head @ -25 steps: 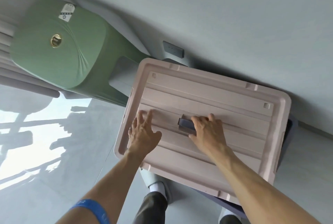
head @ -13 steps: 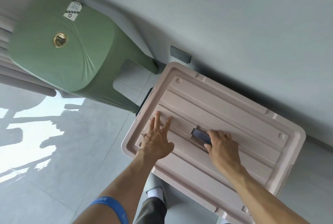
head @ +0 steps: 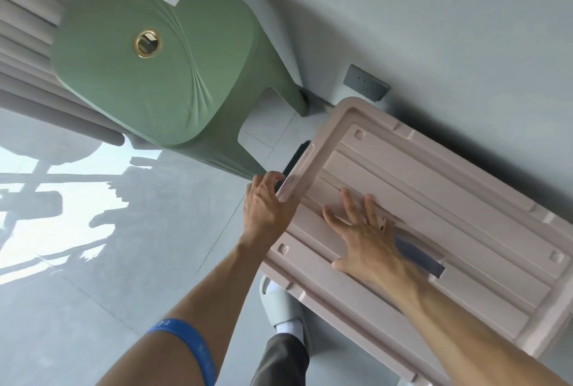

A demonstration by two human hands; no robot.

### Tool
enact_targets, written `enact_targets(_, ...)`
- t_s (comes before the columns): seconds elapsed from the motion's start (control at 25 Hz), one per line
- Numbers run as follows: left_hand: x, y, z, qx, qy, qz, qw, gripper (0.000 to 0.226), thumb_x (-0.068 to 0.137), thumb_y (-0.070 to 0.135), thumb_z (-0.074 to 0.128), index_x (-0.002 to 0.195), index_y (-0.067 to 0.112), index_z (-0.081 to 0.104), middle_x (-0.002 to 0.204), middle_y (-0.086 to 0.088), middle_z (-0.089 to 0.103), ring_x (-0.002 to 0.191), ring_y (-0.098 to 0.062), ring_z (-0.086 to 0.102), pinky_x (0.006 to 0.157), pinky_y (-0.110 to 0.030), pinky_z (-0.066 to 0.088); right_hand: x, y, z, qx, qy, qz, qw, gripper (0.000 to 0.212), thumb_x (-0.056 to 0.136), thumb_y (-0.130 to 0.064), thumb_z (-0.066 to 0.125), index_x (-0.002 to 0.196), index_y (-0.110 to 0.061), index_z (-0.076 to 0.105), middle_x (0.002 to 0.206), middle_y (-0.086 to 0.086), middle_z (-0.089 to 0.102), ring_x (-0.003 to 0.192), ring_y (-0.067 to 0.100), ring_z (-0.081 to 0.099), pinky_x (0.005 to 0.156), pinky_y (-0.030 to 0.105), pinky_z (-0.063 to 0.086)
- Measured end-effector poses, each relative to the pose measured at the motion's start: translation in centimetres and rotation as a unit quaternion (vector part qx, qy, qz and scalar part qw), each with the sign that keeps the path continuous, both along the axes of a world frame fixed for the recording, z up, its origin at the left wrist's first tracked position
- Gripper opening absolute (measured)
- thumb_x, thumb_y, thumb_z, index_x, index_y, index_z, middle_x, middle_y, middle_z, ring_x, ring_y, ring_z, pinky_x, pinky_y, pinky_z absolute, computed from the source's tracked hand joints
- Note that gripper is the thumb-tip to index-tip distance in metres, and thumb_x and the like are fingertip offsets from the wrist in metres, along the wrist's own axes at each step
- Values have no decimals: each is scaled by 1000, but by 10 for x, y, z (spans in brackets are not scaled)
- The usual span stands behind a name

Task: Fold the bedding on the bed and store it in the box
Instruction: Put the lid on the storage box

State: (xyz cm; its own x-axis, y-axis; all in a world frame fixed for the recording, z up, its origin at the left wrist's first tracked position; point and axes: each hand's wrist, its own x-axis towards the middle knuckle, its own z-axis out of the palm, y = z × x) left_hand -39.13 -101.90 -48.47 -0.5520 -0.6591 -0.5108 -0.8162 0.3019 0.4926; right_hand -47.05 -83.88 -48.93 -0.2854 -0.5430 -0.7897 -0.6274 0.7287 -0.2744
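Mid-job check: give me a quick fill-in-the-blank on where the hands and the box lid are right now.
The right hand lies flat on the pink ____.
The left hand holds the lid at its ____ end.
Beside the box stands a stool coloured ____.
A wristband coloured ____ sits on the left arm.

Missing words: lid; left; green; blue

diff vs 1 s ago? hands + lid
The left hand slid off the lid top to its left end and now curls round the dark latch there. The right hand let go of the dark centre handle and lies flat beside it. Lid stays on the box; green stool unmoved.
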Motion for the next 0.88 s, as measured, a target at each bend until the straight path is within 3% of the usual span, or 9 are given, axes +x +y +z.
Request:
enact_targets(0.12,-17,-32,-25,169,-102,40,979,97,73,58,75,150,21,29,142,-6,46,130,-27,44,103,-37,41,3,-1,-5,15,18,26,999,111,80,-51,74,151,-49,-11,152,-1,-46,144,44,-28,114,71,11)
enact_targets(0.24,-31,-47,-37,258,-162,50,951,114,64,64,79,154,26,21,145,-5,46,127,-28,48,101,-36,43,5,-10,-6,17,13,15,1000,108,77,-60,73,152,-51,-4,152,-3,-45,144,43,-27,115,70,11)
enact_targets(0.32,-31,-47,-36,221,-156,54,961,103,61,64,81,146,26,37,130,-2,55,115,-25,55,94,-35,47,4,-9,-6,16,4,3,1000,107,76,-61,73,152,-51,-2,152,-5,-45,144,42,-28,114,70,10)
enact_targets(0.4,-26,-41,-32,142,-101,15,985,60,66,59,79,112,24,60,96,2,61,89,-22,60,72,-30,48,4,-8,-4,21,2,-3,1000,107,76,-63,72,152,-51,-4,151,-6,-47,144,41,-30,115,71,9)
enact_targets(0.44,-25,-33,-28,80,-76,-21,994,41,71,53,75,90,20,59,80,3,58,76,-23,57,62,-30,43,4,-8,-3,23,2,-5,1000,107,77,-63,71,151,-52,-5,150,-6,-47,144,41,-30,115,71,9)
enact_targets(0.52,-26,-16,-21,-30,-65,-77,994,33,78,43,66,75,15,48,71,1,51,68,-25,51,58,-31,35,5,-10,-1,29,-3,-1,1000,107,78,-63,69,151,-52,-8,149,-6,-49,143,41,-32,115,71,7)
enact_targets(0.6,-32,-9,-16,-89,-90,-94,988,24,85,37,61,80,15,52,75,0,51,73,-25,49,65,-33,38,5,-11,0,30,-7,0,1000,106,79,-63,68,150,-52,-9,149,-6,-49,143,41,-32,115,70,7)
enact_targets(0.76,-38,-9,-12,-94,-124,-127,980,23,92,35,58,95,12,59,91,-5,61,83,-27,52,72,-35,39,1,-10,-1,31,-11,-6,999,105,78,-62,68,151,-53,-7,149,-8,-49,144,40,-31,116,69,6)
enact_targets(0.88,-30,2,-7,-90,-128,-164,974,36,90,24,58,121,9,47,122,-9,55,113,-31,53,93,-40,41,2,-11,0,26,-21,-15,999,103,78,-62,68,151,-52,-4,149,-9,-48,144,39,-30,116,69,5)
